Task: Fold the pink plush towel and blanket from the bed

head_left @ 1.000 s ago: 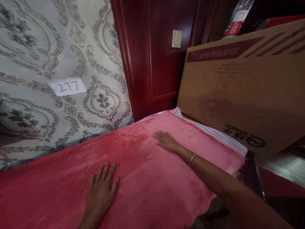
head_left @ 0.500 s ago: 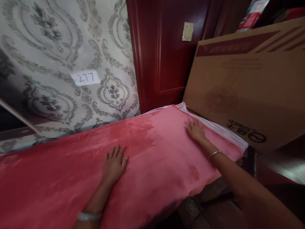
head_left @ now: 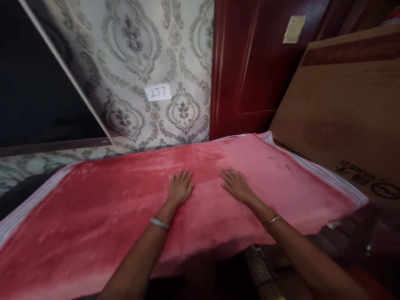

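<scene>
Here, left fingers [head_left: 183, 177] and right fingers [head_left: 230, 177] lie spread on pink-red cloth [head_left: 109, 200]; box [head_left: 340, 108] cropped.

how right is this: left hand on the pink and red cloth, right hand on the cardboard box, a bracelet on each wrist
Not quite: the right hand isn't on the cardboard box. The head view shows it resting on the pink and red cloth, as the left hand does. Each wrist does have a bracelet.
</scene>
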The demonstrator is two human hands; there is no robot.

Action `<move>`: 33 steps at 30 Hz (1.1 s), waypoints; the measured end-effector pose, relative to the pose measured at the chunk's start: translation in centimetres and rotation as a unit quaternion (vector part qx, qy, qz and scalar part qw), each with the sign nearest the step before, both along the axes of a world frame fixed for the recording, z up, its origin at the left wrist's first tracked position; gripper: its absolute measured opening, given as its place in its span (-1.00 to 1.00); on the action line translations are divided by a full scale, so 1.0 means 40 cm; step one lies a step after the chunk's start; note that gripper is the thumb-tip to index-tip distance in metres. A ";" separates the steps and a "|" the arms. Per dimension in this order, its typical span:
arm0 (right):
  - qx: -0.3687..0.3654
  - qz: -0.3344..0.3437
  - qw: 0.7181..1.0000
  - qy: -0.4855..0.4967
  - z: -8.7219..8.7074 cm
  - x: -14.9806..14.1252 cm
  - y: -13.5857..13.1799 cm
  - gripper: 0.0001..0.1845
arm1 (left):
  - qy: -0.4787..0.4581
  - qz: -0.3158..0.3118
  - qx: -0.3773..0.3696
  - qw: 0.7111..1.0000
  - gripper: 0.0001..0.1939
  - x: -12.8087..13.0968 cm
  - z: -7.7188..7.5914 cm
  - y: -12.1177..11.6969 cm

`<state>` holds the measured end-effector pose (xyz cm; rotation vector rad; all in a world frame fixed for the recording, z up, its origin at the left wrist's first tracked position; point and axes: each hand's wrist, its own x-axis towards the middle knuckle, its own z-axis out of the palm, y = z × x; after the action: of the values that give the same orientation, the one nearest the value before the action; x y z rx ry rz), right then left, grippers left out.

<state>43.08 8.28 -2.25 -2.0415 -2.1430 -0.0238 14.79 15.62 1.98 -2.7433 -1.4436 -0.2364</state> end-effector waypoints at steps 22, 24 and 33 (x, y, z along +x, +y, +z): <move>0.021 0.006 1.000 0.004 -0.042 0.021 0.008 -0.35 | 0.014 0.267 0.007 0.964 -0.39 -0.493 0.000 -0.035; 0.011 -0.015 1.000 0.014 -0.027 0.003 0.017 -0.37 | 0.009 0.265 0.019 0.964 -0.40 -0.490 -0.005 -0.035; 0.010 0.098 0.993 0.073 0.104 -0.496 0.097 -0.40 | -0.005 0.263 0.027 0.965 -0.41 -0.491 0.006 -0.037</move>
<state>23.25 12.17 1.89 -1.7550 -2.2289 0.1247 -4.84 14.13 2.22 -2.2084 -2.0546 -0.2591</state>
